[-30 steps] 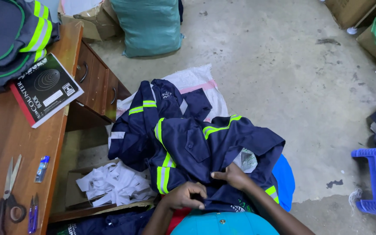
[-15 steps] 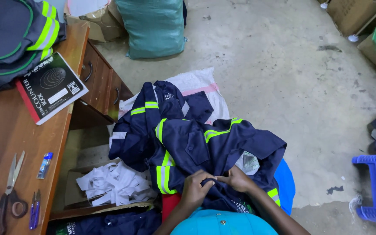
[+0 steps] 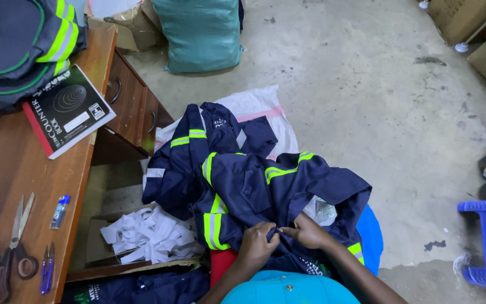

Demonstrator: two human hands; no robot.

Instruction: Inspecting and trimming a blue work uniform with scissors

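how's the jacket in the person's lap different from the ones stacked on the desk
The lap garment lies crumpled and spread open, spilling toward the floor, while the desk stack is folded flat and piled at the desk's far corner. Both the left hand and the right hand pinch the lap garment's fabric; nothing touches the desk stack, though a book's edge sits beside it. Both are navy workwear with yellow-green and grey reflective stripes.

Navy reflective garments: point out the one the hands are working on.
It is the navy jacket on the person's lap, pinched by the left hand and right hand. The folded garments lie untouched on the desk.
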